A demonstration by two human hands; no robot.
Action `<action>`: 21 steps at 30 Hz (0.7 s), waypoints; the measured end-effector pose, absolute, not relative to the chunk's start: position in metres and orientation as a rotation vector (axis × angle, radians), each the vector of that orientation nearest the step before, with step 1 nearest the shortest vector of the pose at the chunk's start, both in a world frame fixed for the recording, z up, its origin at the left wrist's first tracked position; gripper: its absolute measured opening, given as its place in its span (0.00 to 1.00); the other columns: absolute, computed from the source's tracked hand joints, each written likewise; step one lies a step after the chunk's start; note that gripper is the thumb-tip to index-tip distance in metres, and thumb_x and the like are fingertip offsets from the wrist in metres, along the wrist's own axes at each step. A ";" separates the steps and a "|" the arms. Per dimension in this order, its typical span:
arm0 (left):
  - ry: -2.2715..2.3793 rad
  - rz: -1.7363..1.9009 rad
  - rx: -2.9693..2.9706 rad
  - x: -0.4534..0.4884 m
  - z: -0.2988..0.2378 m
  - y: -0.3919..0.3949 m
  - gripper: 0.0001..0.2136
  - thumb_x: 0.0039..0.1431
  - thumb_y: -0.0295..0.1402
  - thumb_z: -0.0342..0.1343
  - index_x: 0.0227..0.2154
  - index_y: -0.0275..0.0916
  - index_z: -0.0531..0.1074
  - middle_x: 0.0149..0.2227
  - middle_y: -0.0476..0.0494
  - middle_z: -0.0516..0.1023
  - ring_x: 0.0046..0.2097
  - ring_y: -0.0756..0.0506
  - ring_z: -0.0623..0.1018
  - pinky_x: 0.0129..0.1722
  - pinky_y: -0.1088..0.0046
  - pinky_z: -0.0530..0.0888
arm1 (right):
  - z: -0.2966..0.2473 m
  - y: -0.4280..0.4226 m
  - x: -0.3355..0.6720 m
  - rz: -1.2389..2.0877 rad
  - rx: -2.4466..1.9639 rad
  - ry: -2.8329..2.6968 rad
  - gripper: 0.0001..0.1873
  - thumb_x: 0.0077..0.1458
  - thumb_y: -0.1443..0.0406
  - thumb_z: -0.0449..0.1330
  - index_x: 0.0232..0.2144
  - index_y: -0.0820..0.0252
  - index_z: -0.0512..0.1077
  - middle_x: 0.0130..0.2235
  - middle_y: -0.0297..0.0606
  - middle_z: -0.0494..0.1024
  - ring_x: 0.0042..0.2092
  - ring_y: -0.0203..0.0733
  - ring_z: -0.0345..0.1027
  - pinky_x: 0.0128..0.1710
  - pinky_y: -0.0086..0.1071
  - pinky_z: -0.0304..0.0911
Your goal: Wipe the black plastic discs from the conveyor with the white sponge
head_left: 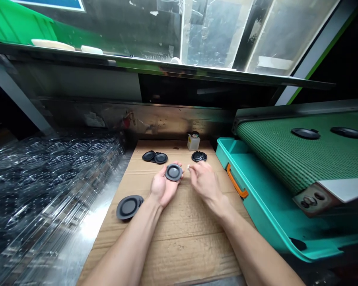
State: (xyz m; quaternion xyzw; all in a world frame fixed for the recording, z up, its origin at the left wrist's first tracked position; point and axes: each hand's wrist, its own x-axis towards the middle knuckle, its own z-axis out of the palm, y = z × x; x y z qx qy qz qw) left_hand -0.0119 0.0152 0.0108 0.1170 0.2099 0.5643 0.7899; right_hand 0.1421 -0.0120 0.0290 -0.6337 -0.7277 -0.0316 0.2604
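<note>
My left hand (163, 186) is palm up over a sheet of cardboard (179, 234), with its fingertips closed on a round black rubber disc (173, 172). My right hand (203, 179) is just to the right of the disc, fingers pinched on a small white thing (188, 167) that I cannot name. Another black disc (129, 207) lies on the cardboard to the left of my left wrist. Two overlapping discs (155, 157) and a single one (199, 156) lie farther back.
A small white bottle (193, 141) with a dark cap stands at the cardboard's far edge. Clear plastic trays (47, 182) are stacked on the left. A teal bin (247, 190) sits on the right under a green conveyor belt (301, 155) carrying more black discs (305, 133).
</note>
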 end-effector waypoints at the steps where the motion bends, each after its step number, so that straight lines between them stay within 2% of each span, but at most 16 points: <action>1: 0.449 1.225 0.230 -0.017 0.012 0.017 0.17 0.67 0.33 0.41 0.42 0.28 0.73 0.43 0.30 0.77 0.42 0.40 0.79 0.39 0.64 0.78 | 0.033 -0.014 0.152 -0.099 -1.836 -1.949 0.16 0.65 0.62 0.49 0.36 0.58 0.76 0.37 0.43 0.74 0.41 0.47 0.65 0.42 0.36 0.59; 4: 0.431 1.216 0.097 -0.030 0.016 0.020 0.20 0.68 0.34 0.38 0.46 0.24 0.70 0.44 0.26 0.76 0.40 0.40 0.78 0.36 0.66 0.79 | 0.043 -0.023 0.176 -0.179 -2.118 -1.920 0.19 0.64 0.57 0.49 0.35 0.60 0.77 0.37 0.48 0.76 0.42 0.53 0.65 0.41 0.40 0.57; 6: 0.426 1.192 0.010 -0.033 0.017 0.020 0.21 0.68 0.35 0.37 0.49 0.22 0.68 0.44 0.24 0.75 0.41 0.39 0.78 0.35 0.66 0.79 | 0.046 -0.029 0.182 -0.205 -2.097 -2.011 0.18 0.62 0.56 0.52 0.42 0.60 0.76 0.42 0.50 0.75 0.47 0.55 0.64 0.43 0.41 0.56; 9: 0.419 1.191 -0.037 -0.034 0.017 0.020 0.22 0.68 0.36 0.36 0.51 0.22 0.66 0.45 0.23 0.74 0.42 0.39 0.78 0.35 0.66 0.79 | 0.045 -0.036 0.178 -0.058 -1.865 -2.314 0.19 0.56 0.56 0.58 0.49 0.54 0.73 0.47 0.44 0.75 0.49 0.53 0.64 0.50 0.43 0.52; 12: 0.419 1.203 -0.029 -0.033 0.017 0.020 0.22 0.68 0.36 0.37 0.50 0.22 0.66 0.45 0.22 0.74 0.43 0.39 0.78 0.35 0.66 0.79 | 0.041 -0.037 0.175 0.076 -1.799 -2.495 0.14 0.51 0.63 0.60 0.43 0.51 0.74 0.41 0.38 0.77 0.45 0.49 0.67 0.51 0.45 0.48; 15: 0.429 1.206 0.004 -0.033 0.017 0.019 0.20 0.68 0.36 0.38 0.47 0.24 0.68 0.45 0.22 0.74 0.43 0.39 0.78 0.37 0.66 0.79 | 0.038 -0.034 0.180 0.117 -1.782 -2.499 0.13 0.52 0.68 0.58 0.41 0.53 0.74 0.38 0.38 0.76 0.43 0.47 0.68 0.49 0.42 0.51; 21: 0.500 1.265 0.176 -0.020 0.014 0.013 0.17 0.67 0.36 0.41 0.43 0.28 0.71 0.45 0.26 0.76 0.42 0.40 0.79 0.40 0.66 0.78 | 0.046 -0.034 0.169 0.249 -1.583 -2.222 0.14 0.58 0.64 0.56 0.47 0.54 0.71 0.41 0.39 0.74 0.42 0.45 0.67 0.41 0.35 0.60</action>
